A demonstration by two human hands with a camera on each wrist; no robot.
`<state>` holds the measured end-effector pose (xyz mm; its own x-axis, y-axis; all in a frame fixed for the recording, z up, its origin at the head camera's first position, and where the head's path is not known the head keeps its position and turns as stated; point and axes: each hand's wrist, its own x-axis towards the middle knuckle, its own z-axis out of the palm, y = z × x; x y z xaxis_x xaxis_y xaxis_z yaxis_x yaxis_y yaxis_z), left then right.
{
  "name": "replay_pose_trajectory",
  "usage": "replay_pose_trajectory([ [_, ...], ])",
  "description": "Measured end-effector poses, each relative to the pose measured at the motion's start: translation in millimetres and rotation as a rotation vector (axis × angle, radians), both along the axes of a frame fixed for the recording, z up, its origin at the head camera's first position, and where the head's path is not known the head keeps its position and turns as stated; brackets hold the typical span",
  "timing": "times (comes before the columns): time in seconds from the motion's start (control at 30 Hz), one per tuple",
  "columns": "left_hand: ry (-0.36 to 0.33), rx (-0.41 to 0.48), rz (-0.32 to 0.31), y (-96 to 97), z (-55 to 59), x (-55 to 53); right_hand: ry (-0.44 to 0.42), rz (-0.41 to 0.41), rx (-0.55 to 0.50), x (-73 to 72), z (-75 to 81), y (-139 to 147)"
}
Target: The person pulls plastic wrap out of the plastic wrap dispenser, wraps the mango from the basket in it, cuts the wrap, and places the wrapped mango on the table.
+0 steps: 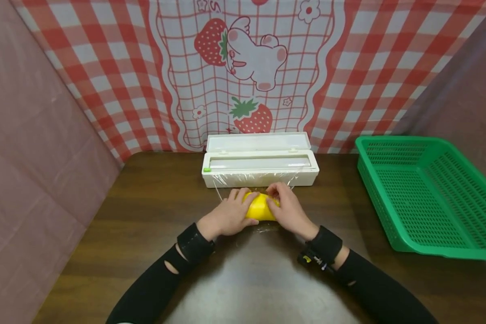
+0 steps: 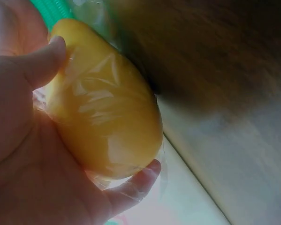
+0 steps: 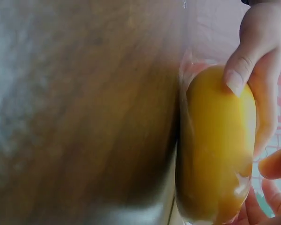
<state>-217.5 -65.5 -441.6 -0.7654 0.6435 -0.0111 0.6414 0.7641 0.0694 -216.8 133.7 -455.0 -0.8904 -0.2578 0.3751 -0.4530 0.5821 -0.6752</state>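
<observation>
A smooth yellow mango [image 1: 261,208] with clear plastic wrap over its skin sits low above the table, in front of the white wrap dispenser [image 1: 261,177]. My left hand [image 1: 231,213] grips its left part, with the thumb on the near side and fingers over the far side. At the other end, my right hand [image 1: 290,210] curls its thumb and fingers round the tip. Creased film shows on the mango [image 2: 107,103] in the left wrist view. The right wrist view shows right-hand fingers [image 3: 254,206] at its lower end; their exact contact is partly hidden.
The dispenser's lid [image 1: 259,141] stands raised at the back, and film stretches from its front edge towards the hands. A green plastic basket [image 1: 393,216] stands on the right of the brown table [image 1: 146,216]. Behind hangs a red checked cloth [image 1: 117,67].
</observation>
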Motion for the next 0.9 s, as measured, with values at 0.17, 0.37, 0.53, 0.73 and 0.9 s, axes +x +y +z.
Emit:
replay_pose_trajectory([
  [0.17,-0.019,0.029,-0.01,-1.5,-1.5,0.1,-0.057,0.056,0.012,1.2,4.1,7],
  [0.37,-0.059,0.045,-0.017,-4.6,-0.5,-3.7,-0.004,0.222,0.173,0.6,5.6,18],
  [0.53,-0.144,0.099,-0.025,-5.9,3.2,-6.9,0.052,0.37,0.326,0.8,2.5,26],
  [0.73,-0.264,0.152,-0.078,-10.5,7.4,-10.8,0.142,0.387,0.523,1.2,-0.5,24],
  [0.9,-0.324,0.175,-0.118,-15.2,10.3,-14.7,0.219,0.367,0.599,-1.7,2.1,22],
])
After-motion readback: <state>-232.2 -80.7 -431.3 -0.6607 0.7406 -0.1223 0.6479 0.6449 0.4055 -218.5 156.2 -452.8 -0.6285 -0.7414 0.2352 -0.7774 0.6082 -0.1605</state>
